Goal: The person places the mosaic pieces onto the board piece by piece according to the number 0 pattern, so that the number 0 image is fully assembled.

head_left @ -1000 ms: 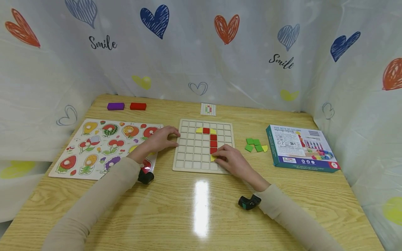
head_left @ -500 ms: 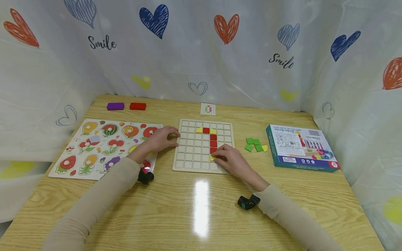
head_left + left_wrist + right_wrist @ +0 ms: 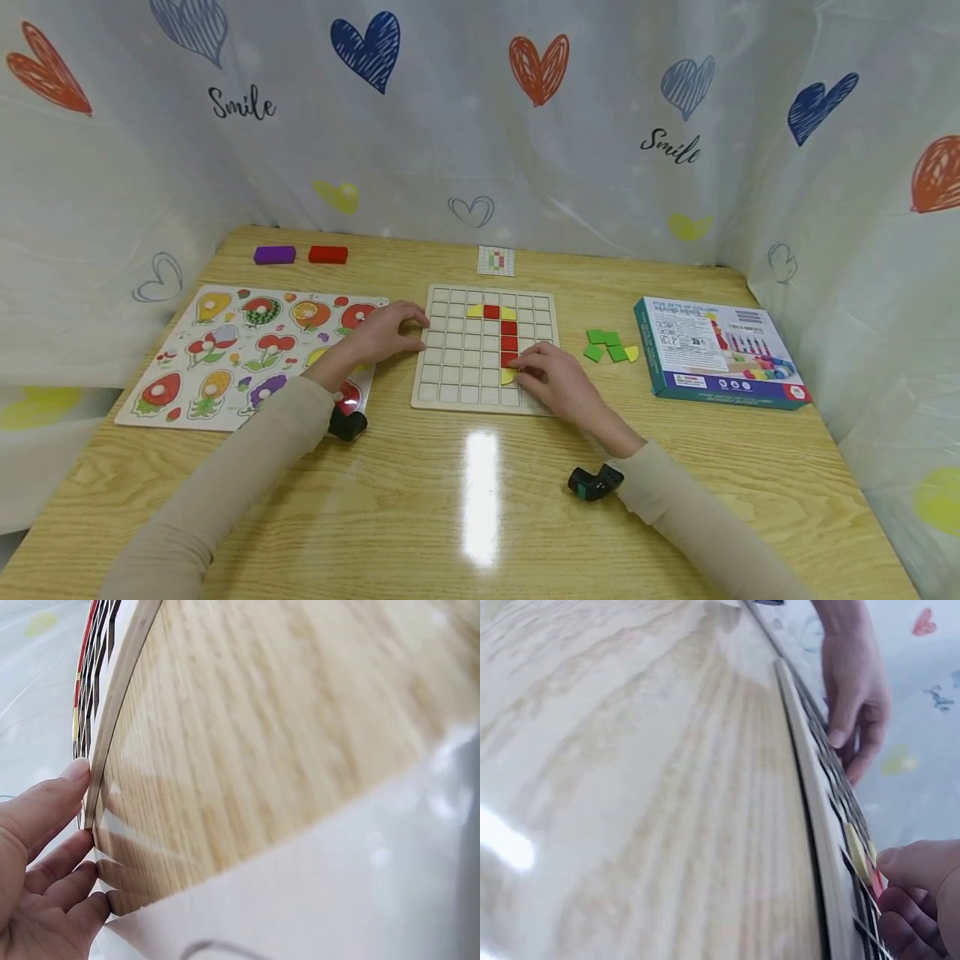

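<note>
A pale square grid board (image 3: 450, 400) lies mid-table in the head view, with red square tiles (image 3: 509, 328) and yellow curved tiles (image 3: 476, 312) in some cells. My left hand (image 3: 386, 331) rests its spread thumb and fingertips against the board's left edge; in the left wrist view the thumb (image 3: 75, 771) touches that edge. Over the lower right of the board, my right hand (image 3: 562, 383) pinches at a yellow tile (image 3: 507, 377) just below the red column. That tile (image 3: 857, 851) sits right at the thumb in the right wrist view.
Green square tiles (image 3: 596, 337) and another yellow tile (image 3: 632, 354) lie right of the board. A boxed toy (image 3: 720, 354) is farther right, a fruit puzzle (image 3: 258, 354) at left. Behind stand a small pattern card (image 3: 497, 261), a purple block (image 3: 275, 255) and a red block (image 3: 327, 255).
My right fingertips have shifted slightly to the right, so more of the yellow tile shows. The left hand stays at the board's edge.
</note>
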Demonstrator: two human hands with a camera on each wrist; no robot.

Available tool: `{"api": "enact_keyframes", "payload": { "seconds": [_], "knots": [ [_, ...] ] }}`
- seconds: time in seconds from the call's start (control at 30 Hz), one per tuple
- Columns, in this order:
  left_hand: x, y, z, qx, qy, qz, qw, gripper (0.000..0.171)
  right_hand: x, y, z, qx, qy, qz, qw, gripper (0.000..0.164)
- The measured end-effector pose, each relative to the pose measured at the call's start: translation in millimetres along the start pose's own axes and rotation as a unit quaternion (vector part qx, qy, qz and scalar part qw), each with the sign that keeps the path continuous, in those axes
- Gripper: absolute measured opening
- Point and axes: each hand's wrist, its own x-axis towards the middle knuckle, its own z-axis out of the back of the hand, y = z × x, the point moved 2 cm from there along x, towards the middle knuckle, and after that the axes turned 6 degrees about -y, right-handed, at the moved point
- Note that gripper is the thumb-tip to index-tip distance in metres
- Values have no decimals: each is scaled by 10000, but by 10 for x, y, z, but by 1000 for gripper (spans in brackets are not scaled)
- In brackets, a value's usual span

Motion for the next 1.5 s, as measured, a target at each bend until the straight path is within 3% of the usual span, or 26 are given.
{"api": "enact_keyframes", "payload": {
  "seconds": [0.23,0.37,0.5,0.9,1.5],
  "knots": [
    [-11,11,-4,-61,-20,10,10000,34,-64,-251,271,268,-631,-913,9935,25],
    [-6,14,-7,-108,-36,11,9999,34,-150,-438,447,-19,-1156,-1298,9848,28],
    [-5,11,-5,-121,-46,-8,9999,34,-239,-572,571,-366,-1392,-1418,9794,29],
    [-13,16,-5,-88,-67,-54,9999,33,-329,-667,599,-603,-1051,-1456,9819,28],
    [-11,13,-13,-8,-36,12,10000,34,-284,-657,490,-547,-991,-1168,9867,26]
  ]
}}
